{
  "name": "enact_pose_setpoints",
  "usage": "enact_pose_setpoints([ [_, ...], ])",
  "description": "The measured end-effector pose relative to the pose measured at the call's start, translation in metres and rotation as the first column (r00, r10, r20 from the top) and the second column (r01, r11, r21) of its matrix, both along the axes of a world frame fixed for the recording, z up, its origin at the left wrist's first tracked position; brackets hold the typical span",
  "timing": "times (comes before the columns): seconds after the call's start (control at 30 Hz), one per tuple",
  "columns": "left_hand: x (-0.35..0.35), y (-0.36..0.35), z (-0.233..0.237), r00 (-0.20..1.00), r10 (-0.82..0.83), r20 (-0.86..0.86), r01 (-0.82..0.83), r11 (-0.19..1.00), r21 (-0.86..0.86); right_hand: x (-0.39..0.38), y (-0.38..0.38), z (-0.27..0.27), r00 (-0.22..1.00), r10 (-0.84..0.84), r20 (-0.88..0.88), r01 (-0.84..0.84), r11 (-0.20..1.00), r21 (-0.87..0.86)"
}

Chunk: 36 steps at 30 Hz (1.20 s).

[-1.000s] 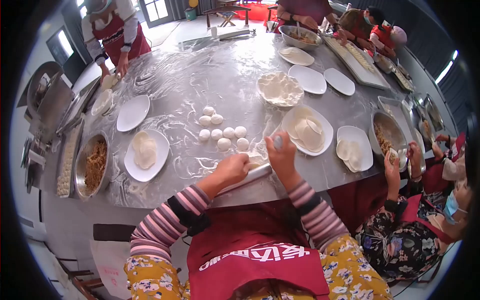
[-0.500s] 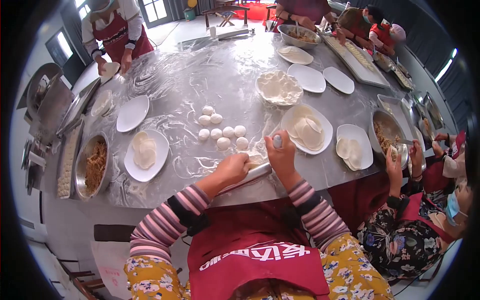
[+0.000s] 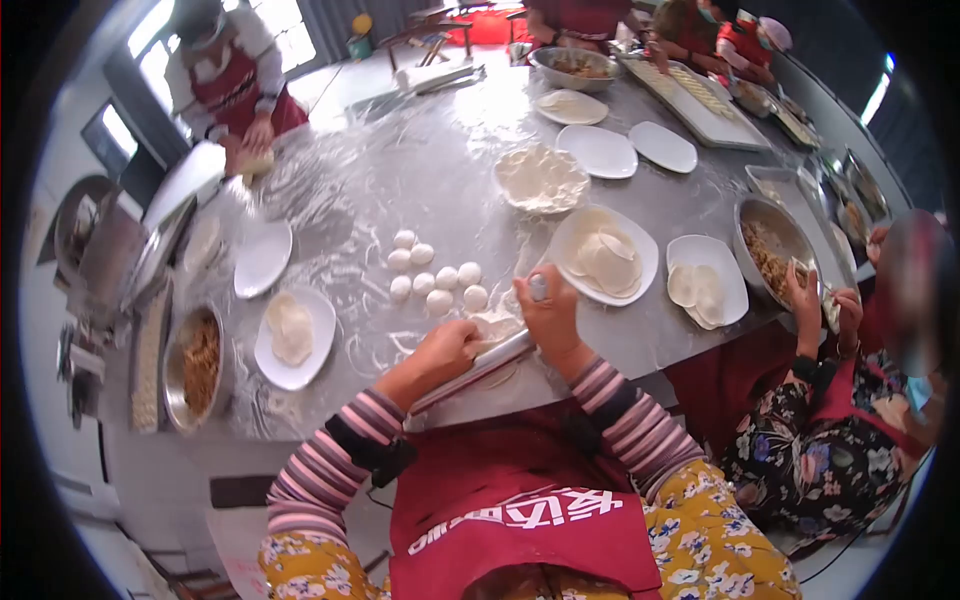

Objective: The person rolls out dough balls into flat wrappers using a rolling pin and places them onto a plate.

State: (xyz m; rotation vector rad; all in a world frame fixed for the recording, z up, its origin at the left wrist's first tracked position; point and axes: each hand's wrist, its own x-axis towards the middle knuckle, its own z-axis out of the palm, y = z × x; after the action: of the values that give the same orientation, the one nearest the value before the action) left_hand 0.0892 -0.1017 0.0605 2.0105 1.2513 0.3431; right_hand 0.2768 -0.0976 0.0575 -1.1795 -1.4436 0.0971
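Observation:
My right hand (image 3: 550, 315) is closed in a fist around a rolling pin; its grey rounded end (image 3: 539, 286) shows above the fingers. To its left, my left hand (image 3: 445, 352) has its fingers closed on the edge of a pale piece of dough (image 3: 488, 346), mostly hidden by the hand. A shiny metal bar (image 3: 505, 350) runs slantwise between my wrists. Just beyond my hands lie several small floured dough balls (image 3: 438, 281) and loose flour. A white plate (image 3: 562, 275) of round dough wrappers (image 3: 604, 258) stands ahead of my right hand.
Around the steel table (image 3: 340, 160) are a bowl of flour (image 3: 542, 180), plates of wrappers (image 3: 292, 340), bowls of filling (image 3: 200, 370) and trays of dumplings (image 3: 690, 100). A co-worker's hands (image 3: 805, 300) are at the right; another person (image 3: 235, 85) handles dough at the far left.
The view has tilted and shifted slightly. My two hands stay close together over the dough. The far-left person's hands have come together; the right-hand co-worker's hands have moved closer to the filling bowl.

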Motion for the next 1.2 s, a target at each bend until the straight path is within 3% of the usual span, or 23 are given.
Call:
enact_pose_setpoints([
  [0.03, -0.001, 0.001, 0.003, 0.999, -0.03, -0.018, 0.03, 0.999, 0.019, 0.002, 0.001, 0.001, 0.999, -0.03, -0.018, 0.03, 0.999, 0.019],
  [0.1, 0.0, 0.001, 0.006, 1.0, 0.009, -0.02, -0.012, 0.988, -0.151, 0.005, -0.011, -0.006, 0.998, 0.028, -0.06, -0.029, 0.999, -0.024],
  [0.2, 0.004, -0.004, 0.006, 0.989, 0.039, 0.14, -0.008, 0.975, -0.221, 0.024, -0.054, 0.0, 0.996, 0.089, -0.025, -0.089, 0.996, 0.001],
  [0.27, 0.022, 0.008, 0.013, 0.991, -0.011, 0.134, 0.035, 0.982, -0.184, 0.029, -0.078, 0.001, 0.997, 0.077, 0.002, -0.077, 0.997, 0.002],
  [0.33, 0.046, 0.024, 0.014, 0.982, -0.079, 0.172, 0.103, 0.986, -0.134, 0.032, -0.092, 0.001, 0.982, 0.145, -0.124, -0.158, 0.983, -0.099],
  [0.4, 0.084, 0.045, 0.023, 0.96, 0.045, 0.276, 0.023, 0.971, -0.236, 0.033, -0.092, 0.004, 0.977, 0.158, -0.146, -0.174, 0.979, -0.105],
  [0.47, 0.114, 0.07, 0.038, 0.807, 0.171, 0.566, 0.087, 0.913, -0.399, 0.032, -0.086, 0.006, 0.97, 0.18, -0.167, -0.195, 0.977, -0.082],
  [0.57, 0.12, 0.091, 0.06, 0.725, 0.291, 0.624, -0.036, 0.921, -0.388, 0.032, -0.082, 0.006, 0.973, 0.179, -0.144, -0.186, 0.982, -0.032],
  [0.6, 0.107, 0.1, 0.048, 0.726, 0.287, 0.625, -0.034, 0.923, -0.384, 0.033, -0.083, 0.007, 0.973, 0.178, -0.144, -0.184, 0.983, -0.027],
  [0.63, 0.084, 0.113, 0.023, 0.954, 0.166, 0.249, -0.163, 0.986, -0.032, 0.033, -0.086, 0.007, 0.975, 0.175, -0.134, -0.182, 0.982, -0.043],
  [0.67, 0.066, 0.118, 0.008, 0.962, 0.18, -0.207, -0.102, 0.935, 0.339, 0.033, -0.088, 0.008, 0.977, 0.173, -0.125, -0.181, 0.982, -0.059],
  [0.7, 0.055, 0.114, 0.01, 0.96, 0.183, -0.21, -0.103, 0.934, 0.342, 0.033, -0.087, 0.008, 0.976, 0.175, -0.128, -0.183, 0.981, -0.056],
  [0.77, 0.039, 0.107, 0.013, 0.878, 0.241, -0.414, -0.101, 0.938, 0.331, 0.031, -0.088, 0.009, 0.977, 0.151, -0.151, -0.163, 0.984, -0.07],
  [0.9, 0.033, 0.105, 0.013, 0.895, 0.218, -0.39, -0.07, 0.931, 0.36, 0.031, -0.086, 0.007, 0.97, 0.168, -0.175, -0.191, 0.974, -0.125],
  [1.0, 0.035, 0.092, 0.02, 0.924, 0.213, -0.318, -0.071, 0.911, 0.406, 0.027, -0.088, 0.006, 0.985, 0.102, -0.137, -0.114, 0.99, -0.086],
  [1.07, 0.037, 0.075, 0.024, 0.991, 0.127, -0.046, -0.087, 0.861, 0.502, 0.027, -0.092, 0.01, 0.987, 0.115, -0.114, -0.127, 0.986, -0.11],
  [1.1, 0.032, 0.06, 0.022, 0.986, 0.162, -0.041, -0.122, 0.867, 0.484, 0.028, -0.093, 0.011, 0.991, 0.098, -0.096, -0.108, 0.988, -0.108],
  [1.17, 0.024, 0.041, 0.02, 0.989, 0.02, 0.143, -0.026, 0.999, 0.043, 0.03, -0.088, 0.011, 0.979, 0.159, -0.13, -0.178, 0.973, -0.146],
  [1.2, 0.021, 0.031, 0.013, 0.993, 0.041, 0.115, -0.041, 0.999, -0.002, 0.03, -0.082, 0.014, 0.986, 0.147, -0.084, -0.157, 0.978, -0.135],
])
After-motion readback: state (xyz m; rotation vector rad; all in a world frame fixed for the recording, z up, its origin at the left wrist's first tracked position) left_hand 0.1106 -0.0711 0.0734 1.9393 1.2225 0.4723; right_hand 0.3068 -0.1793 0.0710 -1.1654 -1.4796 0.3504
